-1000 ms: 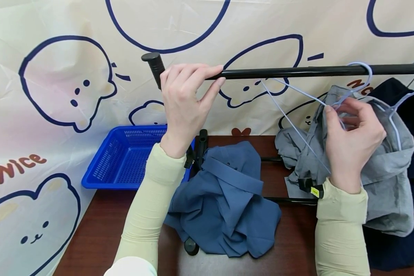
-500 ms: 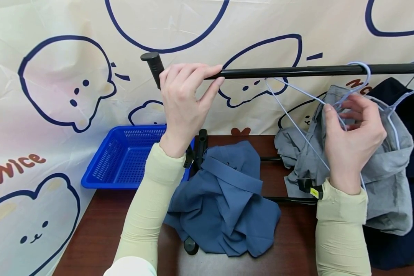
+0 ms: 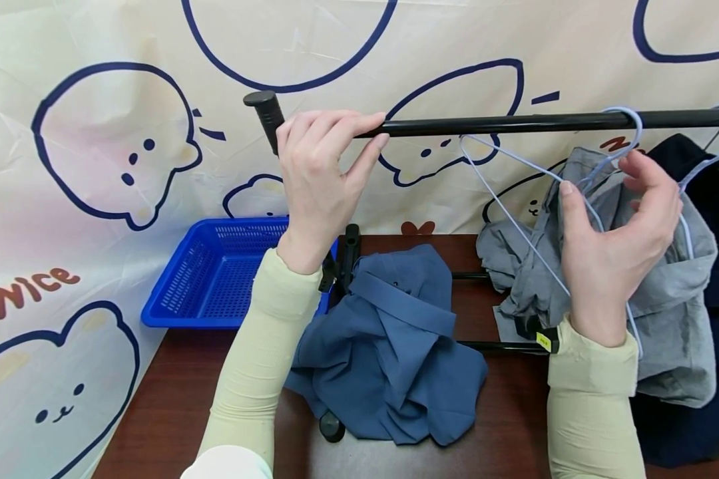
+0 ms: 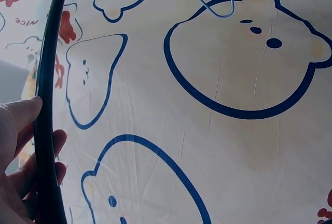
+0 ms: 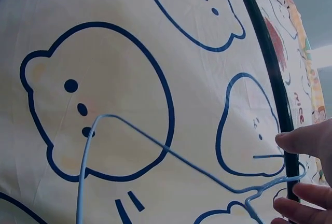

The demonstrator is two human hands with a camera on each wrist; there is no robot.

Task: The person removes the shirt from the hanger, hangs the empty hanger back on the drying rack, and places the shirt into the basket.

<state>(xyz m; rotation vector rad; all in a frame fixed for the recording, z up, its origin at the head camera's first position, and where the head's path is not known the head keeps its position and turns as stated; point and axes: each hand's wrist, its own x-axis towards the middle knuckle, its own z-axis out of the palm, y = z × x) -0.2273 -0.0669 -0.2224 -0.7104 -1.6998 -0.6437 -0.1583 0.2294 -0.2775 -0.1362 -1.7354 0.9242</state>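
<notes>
Head view: my left hand (image 3: pixel 323 173) wraps one black rail (image 3: pixel 503 126) by its left end, wrist raised; my right hand (image 3: pixel 623 239), thumb and fingers apart, stands beside the nearer of two pale-blue hangers (image 3: pixel 639 128) hooked farther right. One grey garment (image 3: pixel 677 319) hangs from the other, one navy garment (image 3: pixel 683 426) behind; one blue garment (image 3: pixel 389 346) lies mid-table (image 3: pixel 509 419), one blue basket (image 3: pixel 228 286) at the back left corner. Left wrist: my fingers curl around the rail. Right wrist: thumb and fingers part about rail and hook.

Pale yellow-green sleeves (image 3: pixel 593 419), folded cuffs (image 3: pixel 596 366), black wrist devices (image 3: pixel 328 273), yellow label (image 3: pixel 543 342).
</notes>
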